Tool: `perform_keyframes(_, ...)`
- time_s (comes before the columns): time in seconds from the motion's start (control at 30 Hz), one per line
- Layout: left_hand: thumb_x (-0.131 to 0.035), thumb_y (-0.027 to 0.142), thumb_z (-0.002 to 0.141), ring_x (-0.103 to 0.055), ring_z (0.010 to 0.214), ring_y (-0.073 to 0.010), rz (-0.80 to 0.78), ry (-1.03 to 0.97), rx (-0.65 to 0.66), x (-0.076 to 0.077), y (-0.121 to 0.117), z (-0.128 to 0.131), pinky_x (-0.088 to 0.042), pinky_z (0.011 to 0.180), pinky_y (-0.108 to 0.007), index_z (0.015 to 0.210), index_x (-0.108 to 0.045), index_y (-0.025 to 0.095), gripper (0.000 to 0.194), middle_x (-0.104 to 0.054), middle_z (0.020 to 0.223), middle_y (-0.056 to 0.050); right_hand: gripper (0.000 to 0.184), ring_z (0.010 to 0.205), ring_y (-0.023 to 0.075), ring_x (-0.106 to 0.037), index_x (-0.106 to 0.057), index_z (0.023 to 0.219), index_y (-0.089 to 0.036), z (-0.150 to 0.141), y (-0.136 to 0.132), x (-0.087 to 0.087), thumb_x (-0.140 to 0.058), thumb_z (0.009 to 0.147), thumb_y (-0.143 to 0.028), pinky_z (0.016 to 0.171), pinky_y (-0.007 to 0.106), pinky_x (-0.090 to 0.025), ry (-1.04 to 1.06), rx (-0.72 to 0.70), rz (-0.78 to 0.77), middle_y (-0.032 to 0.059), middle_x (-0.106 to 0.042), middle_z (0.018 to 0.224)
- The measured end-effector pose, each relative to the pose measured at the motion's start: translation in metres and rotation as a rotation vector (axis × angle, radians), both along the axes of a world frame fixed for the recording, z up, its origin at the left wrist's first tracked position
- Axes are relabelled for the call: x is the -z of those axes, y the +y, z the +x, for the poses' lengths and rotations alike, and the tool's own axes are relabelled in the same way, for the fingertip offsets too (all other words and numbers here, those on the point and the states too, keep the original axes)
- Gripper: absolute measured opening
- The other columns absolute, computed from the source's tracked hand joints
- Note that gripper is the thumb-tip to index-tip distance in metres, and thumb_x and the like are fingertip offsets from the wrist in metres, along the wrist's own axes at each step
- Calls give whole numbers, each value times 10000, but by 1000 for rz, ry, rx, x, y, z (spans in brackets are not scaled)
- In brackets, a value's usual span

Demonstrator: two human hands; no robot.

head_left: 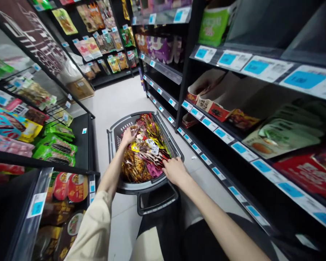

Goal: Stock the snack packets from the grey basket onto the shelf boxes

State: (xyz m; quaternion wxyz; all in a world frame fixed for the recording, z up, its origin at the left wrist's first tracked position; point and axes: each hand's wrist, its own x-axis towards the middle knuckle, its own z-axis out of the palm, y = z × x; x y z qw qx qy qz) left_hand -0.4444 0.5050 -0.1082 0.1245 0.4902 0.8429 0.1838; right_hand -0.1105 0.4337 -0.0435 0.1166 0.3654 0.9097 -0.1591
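A grey shopping basket point(176, 145) with a black handle point(157, 211) stands on the floor in front of me, full of small packaged snacks. My left hand point(128, 137) reaches in at the basket's far left, its fingers closed on a small snack packet point(134, 128). At the near right rim, my right hand point(175, 170) has its fingers closed on the end of a fanned stack of snack packets point(155, 159). Brown-and-yellow packets point(133, 166) fill the near left of the basket. Yellow and red packets point(154, 132) line its far right side. The fingertips are partly hidden.
Shelves with blue-and-white price tags point(220, 133) run close along the right, holding open cartons point(206, 103) and green bags point(285, 132). Racks of bagged snacks point(58, 148) stand on the left. A cardboard box point(80, 88) sits on the floor farther back.
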Motion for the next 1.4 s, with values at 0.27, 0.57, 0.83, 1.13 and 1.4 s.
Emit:
perform_keyframes(0.27,-586,133,857,-461,1402,-444,-195,225,-67,32,4,9,-463,1092,-536,1455,-475,67,612,-493,1487,-297,419,1460,415,-477,-710,1307,-32,2,-25,19,-467,1020,-218,1264,533,-229,45,22,21,272,-672,1377)
perform_keyframes(0.57,-545,282,949,-610,1206,-337,-110,333,42,2,-8,15,-509,969,-413,1182,-696,179,296,-670,1280,-171,401,1470,393,-478,-731,1270,-31,6,-26,26,-495,1014,-231,1279,503,-247,123,39,59,261,-684,1361)
perform_keyframes(0.83,-680,355,878,-680,936,-260,294,158,28,-51,-35,35,-515,852,-346,956,-740,195,188,-737,995,-94,356,1411,369,-539,-738,1210,-40,13,-24,25,-509,1046,-258,1277,508,-282,209,39,31,252,-722,1252)
perform_keyframes(1.13,-928,513,645,-667,790,-133,675,-1307,185,-36,-50,195,-588,765,-287,771,-541,192,518,-665,881,11,518,794,199,-738,-644,1143,-211,32,34,20,-669,897,-665,667,311,-598,1268,701,-532,81,-776,996)
perform_keyframes(1.4,-908,498,695,-675,678,-148,273,-1360,379,-15,-67,213,-582,657,-281,859,-678,163,438,-708,797,-12,491,600,142,-615,-743,845,-190,52,47,18,-867,683,-637,531,259,-492,1396,893,-463,5,-699,705)
